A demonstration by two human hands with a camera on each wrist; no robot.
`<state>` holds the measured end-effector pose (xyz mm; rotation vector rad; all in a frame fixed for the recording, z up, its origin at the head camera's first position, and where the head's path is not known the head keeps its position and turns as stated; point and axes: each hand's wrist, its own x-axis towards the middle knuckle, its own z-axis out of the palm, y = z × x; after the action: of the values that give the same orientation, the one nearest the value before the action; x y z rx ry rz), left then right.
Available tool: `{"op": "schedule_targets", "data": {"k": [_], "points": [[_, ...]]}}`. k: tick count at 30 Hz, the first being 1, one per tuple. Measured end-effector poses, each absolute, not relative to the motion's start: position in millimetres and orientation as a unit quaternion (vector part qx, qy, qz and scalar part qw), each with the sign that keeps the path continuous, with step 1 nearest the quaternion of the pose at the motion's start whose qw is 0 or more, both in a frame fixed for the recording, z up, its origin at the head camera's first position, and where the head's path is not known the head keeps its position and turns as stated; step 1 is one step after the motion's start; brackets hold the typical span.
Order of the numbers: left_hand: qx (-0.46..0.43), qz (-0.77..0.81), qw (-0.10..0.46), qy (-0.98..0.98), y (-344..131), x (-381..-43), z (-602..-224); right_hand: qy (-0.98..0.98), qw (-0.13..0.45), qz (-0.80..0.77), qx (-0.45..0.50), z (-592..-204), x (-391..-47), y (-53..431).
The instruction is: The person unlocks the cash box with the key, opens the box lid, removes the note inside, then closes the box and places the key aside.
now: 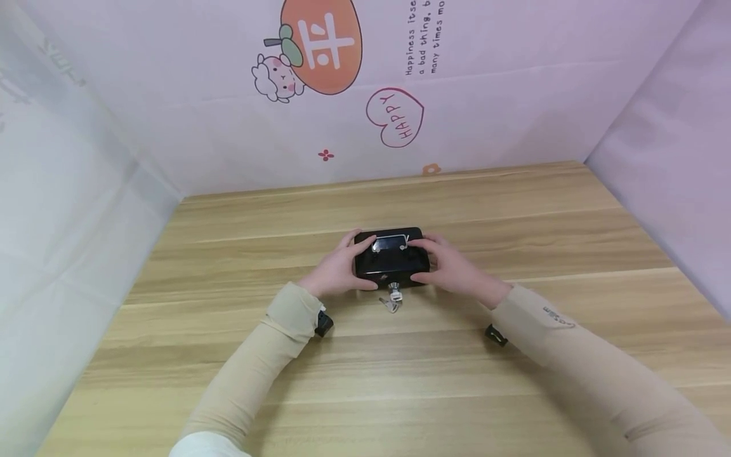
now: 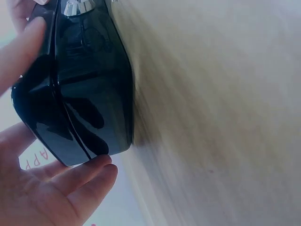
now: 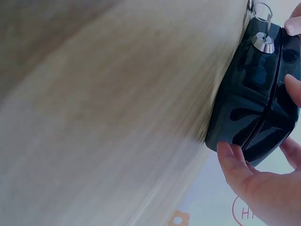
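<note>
A small black cash box (image 1: 391, 261) sits on the wooden table, its front with the lock (image 3: 263, 43) facing me. A folding wire handle (image 1: 390, 238) lies on its lid. One key is in the lock, and more keys (image 1: 391, 305) hang from its ring. My left hand (image 1: 335, 271) grips the box's left end, thumb at the front and fingers round the side and top. At the opposite end my right hand (image 1: 454, 270) holds it likewise. The lid seam of the box (image 2: 94, 94) runs closed along its side in the left wrist view.
The wooden table (image 1: 388, 368) extends around the box on every side. Behind it hangs a white printed cloth (image 1: 485, 114), with further white cloth walls at left (image 1: 68, 209) and right (image 1: 674, 139).
</note>
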<state>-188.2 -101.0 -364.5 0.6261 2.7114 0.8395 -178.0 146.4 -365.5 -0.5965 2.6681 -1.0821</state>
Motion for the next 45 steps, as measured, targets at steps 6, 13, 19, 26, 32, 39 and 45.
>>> {"op": "schedule_targets", "data": {"k": [6,13,19,26,32,39,45], "points": [[0.222,0.286,0.117,0.925,-103,-189,-362,0.9,0.11,-0.375,-0.194,-365,-178,146],[0.225,0.287,0.108,0.925,-102,-189,-360,0.892,0.1,-0.394,-0.196,-367,-178,147],[0.219,0.284,0.105,0.928,-102,-190,-358,0.889,0.084,-0.404,-0.201,-368,-177,147],[0.221,0.277,0.101,0.93,-104,-193,-356,0.886,0.068,-0.413,-0.199,-369,-178,147],[0.227,0.286,0.105,0.925,-107,-197,-354,0.89,0.058,-0.408,-0.197,-366,-178,147],[0.227,0.294,0.117,0.921,-110,-200,-351,0.889,0.063,-0.406,-0.201,-360,-178,150],[0.221,0.314,0.128,0.915,-112,-203,-351,0.9,0.039,-0.37,-0.225,-356,-176,154]]}}
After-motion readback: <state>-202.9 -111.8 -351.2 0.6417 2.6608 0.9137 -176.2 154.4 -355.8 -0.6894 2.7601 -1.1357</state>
